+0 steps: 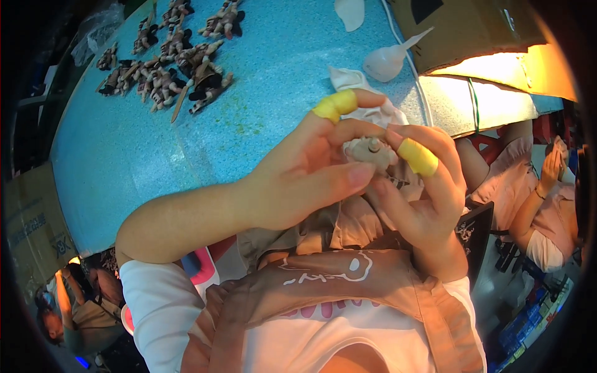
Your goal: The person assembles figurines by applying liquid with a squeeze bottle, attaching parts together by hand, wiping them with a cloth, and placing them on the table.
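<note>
My left hand [298, 171] and my right hand [429, 199] come together in front of my apron. Between their fingertips they pinch a small pale toy figure [375, 155] with a rounded knob on its upper side. My left thumb presses on its near side, while my right thumb and fingers close on the other side. Yellow wraps cover one finger on each hand. The fingers hide much of the figure, so its full shape cannot be made out. Just beyond my hands lies a crumpled white cloth [354, 81] on the blue table.
Several brown and pale toy figures [163, 87] lie in a group at the table's far left, beside a flat wooden stick [179, 104]. A white squeeze bottle [382, 64] lies near a white cable [418, 74]. Cardboard [460, 37] stands far right. Other people sit on both sides.
</note>
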`<act>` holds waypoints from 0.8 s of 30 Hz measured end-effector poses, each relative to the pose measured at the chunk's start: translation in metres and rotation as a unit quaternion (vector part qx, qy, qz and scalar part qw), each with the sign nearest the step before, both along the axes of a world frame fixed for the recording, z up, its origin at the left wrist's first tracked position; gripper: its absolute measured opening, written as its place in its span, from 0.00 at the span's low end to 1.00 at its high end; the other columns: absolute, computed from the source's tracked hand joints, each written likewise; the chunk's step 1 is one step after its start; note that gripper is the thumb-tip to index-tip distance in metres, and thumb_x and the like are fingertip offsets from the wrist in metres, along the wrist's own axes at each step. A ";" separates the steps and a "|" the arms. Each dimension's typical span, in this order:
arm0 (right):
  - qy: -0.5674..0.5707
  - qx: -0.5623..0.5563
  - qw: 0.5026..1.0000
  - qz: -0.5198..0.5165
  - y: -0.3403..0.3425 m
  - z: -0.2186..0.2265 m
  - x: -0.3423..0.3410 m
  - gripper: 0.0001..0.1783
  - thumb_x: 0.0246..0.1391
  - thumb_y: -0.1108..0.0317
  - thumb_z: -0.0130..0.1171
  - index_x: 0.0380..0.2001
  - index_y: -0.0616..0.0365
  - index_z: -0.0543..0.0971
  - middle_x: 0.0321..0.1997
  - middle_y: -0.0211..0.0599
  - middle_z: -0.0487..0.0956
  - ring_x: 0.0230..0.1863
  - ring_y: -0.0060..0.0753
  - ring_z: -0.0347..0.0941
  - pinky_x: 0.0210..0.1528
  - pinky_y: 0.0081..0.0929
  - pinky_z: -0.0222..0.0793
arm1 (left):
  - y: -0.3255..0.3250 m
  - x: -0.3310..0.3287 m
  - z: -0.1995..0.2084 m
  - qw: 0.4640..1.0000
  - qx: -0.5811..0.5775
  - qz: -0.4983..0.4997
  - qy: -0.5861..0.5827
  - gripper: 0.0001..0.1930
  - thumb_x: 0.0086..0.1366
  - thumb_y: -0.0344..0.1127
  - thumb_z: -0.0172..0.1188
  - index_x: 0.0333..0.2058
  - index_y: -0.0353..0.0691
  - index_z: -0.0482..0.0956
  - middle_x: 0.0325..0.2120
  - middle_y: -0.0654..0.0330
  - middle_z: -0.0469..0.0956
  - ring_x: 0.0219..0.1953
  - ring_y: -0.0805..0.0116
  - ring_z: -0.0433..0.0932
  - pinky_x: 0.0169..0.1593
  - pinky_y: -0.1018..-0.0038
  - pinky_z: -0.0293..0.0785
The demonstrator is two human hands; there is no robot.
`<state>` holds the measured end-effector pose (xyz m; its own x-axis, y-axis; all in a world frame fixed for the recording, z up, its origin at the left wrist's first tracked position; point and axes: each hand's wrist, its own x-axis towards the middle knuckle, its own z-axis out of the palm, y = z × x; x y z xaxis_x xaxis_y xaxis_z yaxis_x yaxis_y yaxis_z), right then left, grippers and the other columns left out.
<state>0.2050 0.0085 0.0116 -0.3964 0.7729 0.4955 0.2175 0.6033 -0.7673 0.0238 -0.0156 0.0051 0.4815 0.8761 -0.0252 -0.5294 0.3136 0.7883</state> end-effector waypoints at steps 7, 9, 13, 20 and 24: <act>-0.109 0.178 0.978 -0.027 0.000 -0.001 -0.006 0.26 0.22 0.72 0.68 0.36 0.60 0.78 0.37 0.36 0.76 0.33 0.33 0.72 0.33 0.28 0.64 | 0.001 -0.005 -0.008 0.997 -0.005 -0.016 -0.076 0.27 0.60 0.24 0.50 0.57 0.40 0.52 0.47 0.57 0.66 0.50 0.71 0.66 0.53 0.74 0.64; -0.103 0.175 0.979 -0.029 0.001 -0.001 -0.007 0.27 0.22 0.72 0.68 0.36 0.59 0.78 0.37 0.36 0.76 0.33 0.32 0.72 0.33 0.28 0.64 | 0.002 -0.005 -0.004 0.999 -0.047 -0.012 -0.025 0.33 0.57 0.29 0.53 0.59 0.39 0.47 0.51 0.53 0.63 0.53 0.65 0.65 0.56 0.70 0.62; -0.103 0.183 0.977 -0.024 0.000 0.001 -0.010 0.26 0.22 0.72 0.67 0.36 0.58 0.79 0.38 0.35 0.76 0.33 0.32 0.72 0.34 0.27 0.65 | -0.001 -0.005 -0.006 0.998 -0.028 0.006 -0.064 0.27 0.58 0.22 0.49 0.56 0.39 0.52 0.47 0.57 0.66 0.50 0.72 0.65 0.53 0.74 0.63; -0.104 0.170 0.979 -0.029 -0.001 -0.001 -0.010 0.25 0.23 0.74 0.67 0.35 0.59 0.79 0.39 0.37 0.76 0.34 0.34 0.73 0.35 0.27 0.66 | 0.001 -0.007 -0.007 0.999 -0.035 -0.004 -0.015 0.32 0.57 0.27 0.53 0.58 0.41 0.48 0.52 0.53 0.62 0.55 0.64 0.63 0.57 0.68 0.62; -0.090 0.129 0.987 -0.026 -0.011 0.013 0.005 0.28 0.25 0.78 0.67 0.40 0.62 0.77 0.40 0.43 0.76 0.37 0.41 0.73 0.40 0.32 0.70 | -0.002 0.001 0.000 0.998 0.017 -0.030 -0.053 0.36 0.57 0.28 0.56 0.60 0.44 0.45 0.54 0.55 0.61 0.53 0.65 0.65 0.55 0.68 0.63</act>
